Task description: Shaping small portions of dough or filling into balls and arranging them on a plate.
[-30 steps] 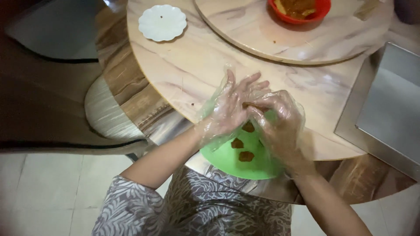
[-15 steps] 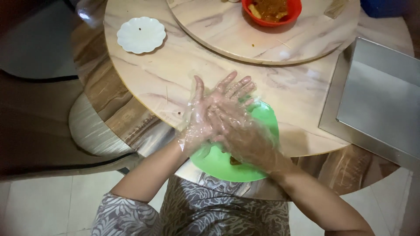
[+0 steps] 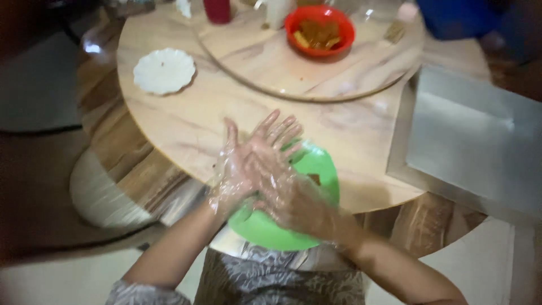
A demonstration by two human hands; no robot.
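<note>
Fingers (image 3: 282,127) of both our hands are spread and pointing away from us, pressed palm to palm, and each is wrapped in a thin clear plastic glove. Our left hand (image 3: 237,169) lies under and to the left, our right hand (image 3: 288,189) crosses over it; we cannot tell whether anything is pinched between the palms, since the top hand covers the gap and the whole view is smeared by motion. Nothing shows gripped in either one.

Just below them sits a green plate (image 3: 271,231), at the near edge of the round table (image 3: 186,124) and partly hanging over our lap. Most of the plate is hidden under our wrists; one small brown bit (image 3: 315,179) peeks out beside the right hand, too blurred to name.

Further out on the left, a white scalloped dish (image 3: 164,70) stands alone on the marbled top. Beyond the middle lies a round turntable (image 3: 316,73), and on it a red bowl (image 3: 319,29) holding orange-brown pieces we cannot identify. A red container (image 3: 217,10) and pale objects beside it are cut off by the top edge. At right, a grey tray (image 3: 474,135) runs out of view, with something blue (image 3: 457,17) above it.
</note>
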